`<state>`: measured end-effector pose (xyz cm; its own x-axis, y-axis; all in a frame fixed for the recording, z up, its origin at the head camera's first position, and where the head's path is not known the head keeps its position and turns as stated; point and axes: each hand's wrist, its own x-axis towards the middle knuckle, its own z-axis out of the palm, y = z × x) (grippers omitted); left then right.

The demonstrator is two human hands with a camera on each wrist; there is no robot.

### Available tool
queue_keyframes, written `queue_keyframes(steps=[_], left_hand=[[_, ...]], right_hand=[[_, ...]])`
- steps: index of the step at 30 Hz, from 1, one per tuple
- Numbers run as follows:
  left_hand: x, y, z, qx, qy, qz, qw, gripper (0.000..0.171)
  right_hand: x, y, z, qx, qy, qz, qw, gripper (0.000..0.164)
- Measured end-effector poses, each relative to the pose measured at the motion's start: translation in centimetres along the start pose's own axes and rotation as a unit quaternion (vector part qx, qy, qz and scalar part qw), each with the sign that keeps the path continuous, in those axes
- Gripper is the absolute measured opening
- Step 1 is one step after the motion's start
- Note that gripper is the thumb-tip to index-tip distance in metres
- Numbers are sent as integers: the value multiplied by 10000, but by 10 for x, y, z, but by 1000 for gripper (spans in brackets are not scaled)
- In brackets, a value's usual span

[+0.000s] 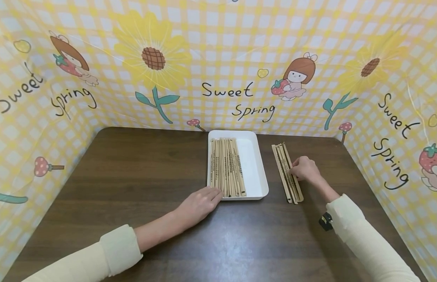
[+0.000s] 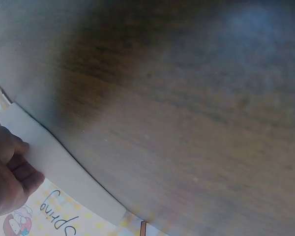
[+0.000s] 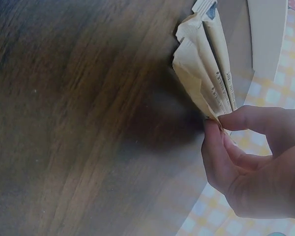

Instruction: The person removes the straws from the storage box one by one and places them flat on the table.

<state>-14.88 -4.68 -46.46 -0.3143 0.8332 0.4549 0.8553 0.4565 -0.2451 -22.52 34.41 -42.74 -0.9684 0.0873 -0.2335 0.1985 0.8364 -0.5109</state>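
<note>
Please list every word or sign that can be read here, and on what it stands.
"Sweet Spring": on the checked cloth, at left, back and right.
"Spring": same cloth, left wrist view.
Print on the paper packets in the white tray: too small to read.
Print on the packets at the right hand: too small and blurred.
Mark at the head view's top edge: cut off.

Unreadable, covered, cropped

Print on the paper-wrapped sticks (image 1: 225, 168) is too small to read. The left hand (image 1: 199, 204) covers the near-left corner of the white tray (image 1: 253, 168). Wrist views crop it and the right hand (image 1: 305, 169); the left blurs the bench (image 2: 196, 123).
</note>
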Motion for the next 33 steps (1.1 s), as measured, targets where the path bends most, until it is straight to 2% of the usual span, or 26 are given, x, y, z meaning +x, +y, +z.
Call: queue_keyframes(steps=[10, 17, 33], left_hand=[[0, 1, -1, -46, -65, -19, 10000, 29], [0, 0, -1, 24, -182, 0, 9998, 31], [1, 0, -1, -58, -80, -20, 9999, 30]], right_hand=[[1, 2, 3, 0, 63, 81, 9999, 23], [3, 3, 3, 226, 41, 88, 9997, 25], [-1, 2, 1, 133, 29, 16, 9999, 26]])
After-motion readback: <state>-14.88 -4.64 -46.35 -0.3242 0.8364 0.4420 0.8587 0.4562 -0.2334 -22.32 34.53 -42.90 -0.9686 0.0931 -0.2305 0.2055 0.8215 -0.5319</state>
